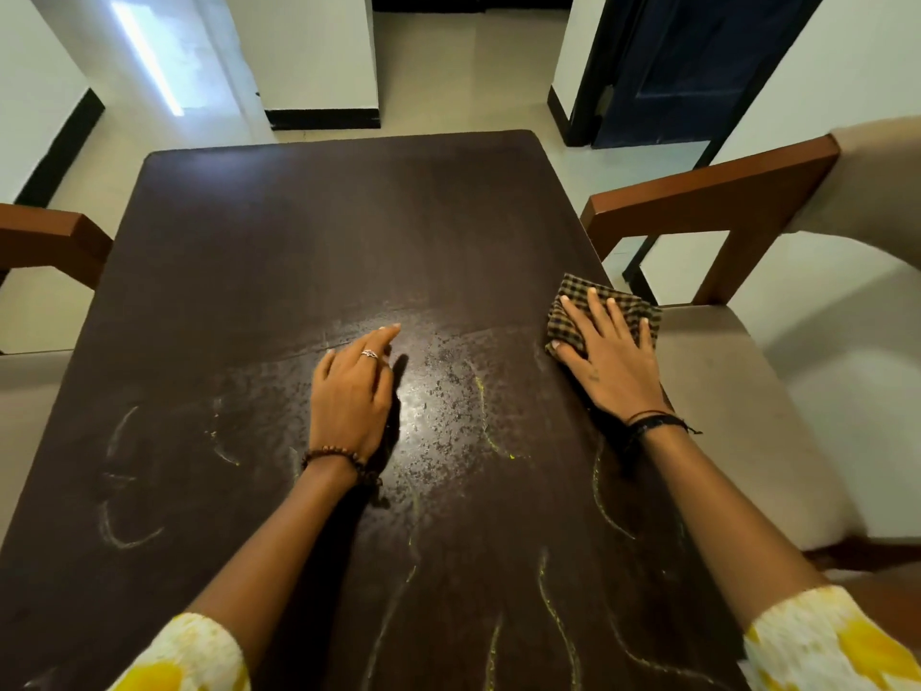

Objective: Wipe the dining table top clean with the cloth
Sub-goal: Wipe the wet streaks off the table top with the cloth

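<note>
Head view | right hand (610, 361) flat on cloth (605, 304) | table (309, 231)

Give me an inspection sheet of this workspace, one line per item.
Surface: dark brown table, chalky yellow and white squiggles on its near half, speckled residue at centre.
Job's things: checked cloth folded at the right edge.
Clutter: nothing seen.
Hands: right hand pressing flat on the cloth, fingers spread; left hand resting on the table, holding nothing.
Cables: nothing seen.
Surroundings: wooden chair at right, another chair at left, dark blue door beyond.
</note>
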Demonstrator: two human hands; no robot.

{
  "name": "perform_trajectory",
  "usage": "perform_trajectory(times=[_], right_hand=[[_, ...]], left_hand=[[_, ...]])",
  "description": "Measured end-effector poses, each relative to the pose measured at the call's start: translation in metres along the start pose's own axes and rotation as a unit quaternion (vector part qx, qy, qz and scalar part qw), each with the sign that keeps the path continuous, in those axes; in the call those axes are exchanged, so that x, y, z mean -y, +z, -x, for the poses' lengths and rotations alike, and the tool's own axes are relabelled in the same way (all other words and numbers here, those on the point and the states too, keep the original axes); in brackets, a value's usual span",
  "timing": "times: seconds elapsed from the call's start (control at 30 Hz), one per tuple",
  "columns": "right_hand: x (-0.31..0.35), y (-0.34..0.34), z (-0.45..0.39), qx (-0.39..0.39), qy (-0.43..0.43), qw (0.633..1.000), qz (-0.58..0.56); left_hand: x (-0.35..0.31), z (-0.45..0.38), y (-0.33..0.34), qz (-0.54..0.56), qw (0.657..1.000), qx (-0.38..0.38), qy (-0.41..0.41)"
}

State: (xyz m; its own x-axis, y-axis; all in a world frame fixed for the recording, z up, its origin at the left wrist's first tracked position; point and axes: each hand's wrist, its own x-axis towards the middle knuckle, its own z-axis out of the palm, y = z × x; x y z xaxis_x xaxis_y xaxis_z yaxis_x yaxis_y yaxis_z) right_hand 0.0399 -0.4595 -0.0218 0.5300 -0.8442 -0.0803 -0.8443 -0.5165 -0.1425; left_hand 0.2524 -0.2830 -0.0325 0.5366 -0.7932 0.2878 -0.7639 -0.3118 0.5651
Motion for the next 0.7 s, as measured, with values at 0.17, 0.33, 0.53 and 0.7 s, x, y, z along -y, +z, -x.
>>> perform_trajectory(times=[0.17,0.33,0.53,0.7], right_hand=[[0.022,0.003,-0.011,0.013,0.043,0.999,-0.017],[0.076,0.010,-0.030,0.011,-0.005,1.000,-0.017],[0.189,0.028,-0.038,0.024,-0.142,0.989,-0.017],[0.215,0.034,-0.031,0.039,-0.232,0.972,-0.011]], left_hand=[[0.021,0.014,-0.022,-0.081,0.993,0.016,-0.078],[0.051,0.028,-0.046,-0.092,0.990,0.052,-0.096],[0.069,0.050,-0.063,-0.114,0.988,0.058,-0.092],[0.075,0.055,-0.075,-0.113,0.989,0.063,-0.076]])
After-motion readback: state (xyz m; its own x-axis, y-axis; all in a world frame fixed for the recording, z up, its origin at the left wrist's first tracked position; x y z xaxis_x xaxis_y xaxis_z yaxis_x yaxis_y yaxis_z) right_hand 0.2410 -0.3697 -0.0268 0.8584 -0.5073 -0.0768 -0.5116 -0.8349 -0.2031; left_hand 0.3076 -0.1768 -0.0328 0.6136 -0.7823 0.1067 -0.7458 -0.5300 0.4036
